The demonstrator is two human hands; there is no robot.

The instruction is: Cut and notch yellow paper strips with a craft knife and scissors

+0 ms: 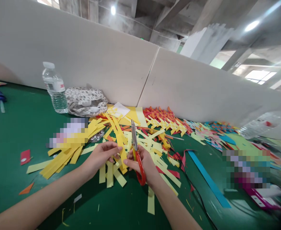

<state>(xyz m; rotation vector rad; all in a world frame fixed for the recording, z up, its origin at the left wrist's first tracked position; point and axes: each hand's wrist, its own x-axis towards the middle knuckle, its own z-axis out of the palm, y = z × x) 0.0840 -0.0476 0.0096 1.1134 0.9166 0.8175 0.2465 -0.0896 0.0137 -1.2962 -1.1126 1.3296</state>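
A long yellow paper strip (pixel 120 139) slants between my hands. My left hand (pixel 103 156) pinches its left edge between thumb and fingers. In my right hand (pixel 144 161) is a pair of scissors (pixel 134 140) with red handles, blades pointing up and away and looking closed. My right thumb also reaches the strip's lower end. Beneath and around both hands lies a loose heap of pale yellow paper strips (pixel 110 174). Left of it, deeper yellow strips (pixel 69 150) fan out in a pile on the green table (pixel 22 118).
A water bottle (pixel 55 89) and a patterned cloth bundle (pixel 86 100) stand along the white partition (pixel 102 54). Woven red and yellow paper pieces (pixel 164 119) lie behind the heap. To the right are a blue strip (pixel 208 179), a black cable (pixel 200 199) and a tilted bottle (pixel 262 124).
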